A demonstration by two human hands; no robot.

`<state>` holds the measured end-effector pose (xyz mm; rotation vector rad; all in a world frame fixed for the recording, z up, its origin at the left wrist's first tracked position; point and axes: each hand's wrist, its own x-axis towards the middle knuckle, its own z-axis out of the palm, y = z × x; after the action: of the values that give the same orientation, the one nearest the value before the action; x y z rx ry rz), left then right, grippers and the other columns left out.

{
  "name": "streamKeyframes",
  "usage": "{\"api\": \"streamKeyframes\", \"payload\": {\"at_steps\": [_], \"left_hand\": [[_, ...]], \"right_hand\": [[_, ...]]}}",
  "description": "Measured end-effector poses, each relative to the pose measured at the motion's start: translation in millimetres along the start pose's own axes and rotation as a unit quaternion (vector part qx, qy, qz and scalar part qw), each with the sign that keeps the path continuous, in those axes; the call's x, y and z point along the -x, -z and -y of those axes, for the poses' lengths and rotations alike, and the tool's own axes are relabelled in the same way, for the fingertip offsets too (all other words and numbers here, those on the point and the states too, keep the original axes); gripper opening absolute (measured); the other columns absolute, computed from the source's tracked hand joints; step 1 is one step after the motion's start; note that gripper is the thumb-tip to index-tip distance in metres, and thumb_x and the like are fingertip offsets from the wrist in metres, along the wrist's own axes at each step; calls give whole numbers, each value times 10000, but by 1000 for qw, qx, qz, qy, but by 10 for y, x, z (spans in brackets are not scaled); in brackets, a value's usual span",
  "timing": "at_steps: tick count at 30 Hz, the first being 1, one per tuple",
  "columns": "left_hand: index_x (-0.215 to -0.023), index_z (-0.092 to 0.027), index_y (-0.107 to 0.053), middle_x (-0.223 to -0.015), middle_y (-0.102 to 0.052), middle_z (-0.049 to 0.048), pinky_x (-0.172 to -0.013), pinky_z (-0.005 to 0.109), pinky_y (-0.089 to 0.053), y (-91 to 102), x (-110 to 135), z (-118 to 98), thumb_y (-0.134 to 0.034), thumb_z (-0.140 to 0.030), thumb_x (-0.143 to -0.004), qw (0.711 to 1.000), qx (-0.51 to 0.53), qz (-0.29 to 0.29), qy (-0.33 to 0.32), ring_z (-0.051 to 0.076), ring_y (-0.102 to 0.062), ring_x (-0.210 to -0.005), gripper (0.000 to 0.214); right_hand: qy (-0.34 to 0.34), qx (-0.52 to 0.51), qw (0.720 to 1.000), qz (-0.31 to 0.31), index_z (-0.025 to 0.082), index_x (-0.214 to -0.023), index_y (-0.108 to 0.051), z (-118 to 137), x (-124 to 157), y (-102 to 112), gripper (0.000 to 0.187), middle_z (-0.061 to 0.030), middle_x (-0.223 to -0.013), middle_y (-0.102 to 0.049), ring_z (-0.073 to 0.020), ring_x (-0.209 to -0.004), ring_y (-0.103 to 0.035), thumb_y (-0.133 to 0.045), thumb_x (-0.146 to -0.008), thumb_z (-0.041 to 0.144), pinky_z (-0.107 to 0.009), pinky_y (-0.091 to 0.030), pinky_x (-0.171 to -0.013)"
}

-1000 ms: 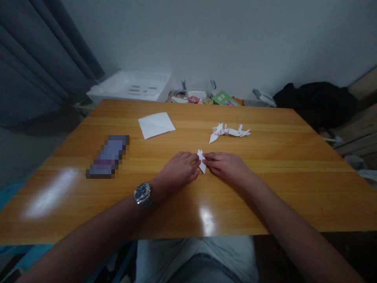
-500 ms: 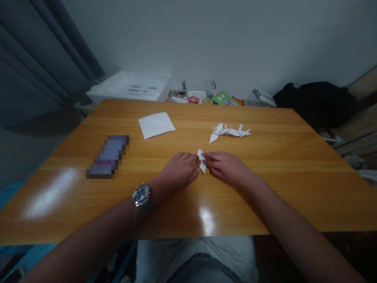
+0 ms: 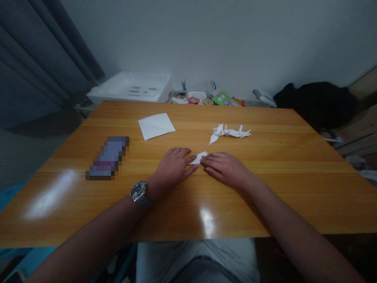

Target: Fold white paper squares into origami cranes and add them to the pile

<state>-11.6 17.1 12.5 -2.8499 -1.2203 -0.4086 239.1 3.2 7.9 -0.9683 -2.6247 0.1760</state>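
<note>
On the glossy brown wooden tabletop (image 3: 279,165), a small folded white-paper piece (image 3: 199,158) is being turned crosswise, apparently presenting another edge, its left end being touched by the spread left hand (image 3: 173,167), its right being covered by the right hand (image 3: 225,167), whose grip cannot be told.

No words or numbers can be read here. Past the far edge of the wooden table (image 3: 282,165), a green booklet (image 3: 226,99) and a red packet (image 3: 193,100) have marks on them — much too small and fuzzy. The phone (image 3: 109,157) on the table's left side is all blurry squares — and the watch (image 3: 138,191) above the table's near part has a face too tiny to read.
</note>
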Motion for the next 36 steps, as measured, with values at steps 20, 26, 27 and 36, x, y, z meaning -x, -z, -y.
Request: {"api": "streamKeyframes", "payload": {"at_steps": [20, 26, 27, 36], "left_hand": [[-1282, -188, -667, -1268, -653, 113, -1046, 437, -424, -9, -32, 3, -537, -345, -1021, 999, -15, -16, -40, 282, -573, -1157, 331], [-1171, -152, -698, -1230, -660, 120, -1045, 434, -421, 6, -48, -17, -557, -354, -1013, 998, -11, 2, -65, 273, -584, -1132, 292], [-1173, -149, -692, -1221, -660, 119, -1034, 426, -428, 4, -48, -22, -563, -344, -1011, 998, -6, 5, -64, 269, -587, -1123, 285], [-1126, -177, -689, -1090, -674, 83, -883, 380, -467, 14, -75, -32, -554, -298, -1017, 999, 23, 26, -39, 240, -615, -965, 212]], "right_hand": [[-39, -13, 999, -25, 221, -1290, -693, 14, -7, -99, 313, -129, -1324, -682, -269, -1199, -651, -533, -1024, 262, -462, -545, -1013], [-40, -3, 999, -21, 193, -1290, -686, 11, -11, -100, 309, -139, -1280, -693, -270, -1175, -647, -541, -1024, 254, -462, -538, -1006], [-37, -6, 999, -25, 202, -1290, -685, 0, -12, -111, 306, -133, -1278, -694, -267, -1174, -647, -541, -1025, 252, -461, -537, -1002], [-33, -41, 998, -40, 183, -1158, -729, -24, -29, -126, 217, -118, -1139, -732, -250, -1072, -658, -589, -992, 182, -427, -546, -946]]}}
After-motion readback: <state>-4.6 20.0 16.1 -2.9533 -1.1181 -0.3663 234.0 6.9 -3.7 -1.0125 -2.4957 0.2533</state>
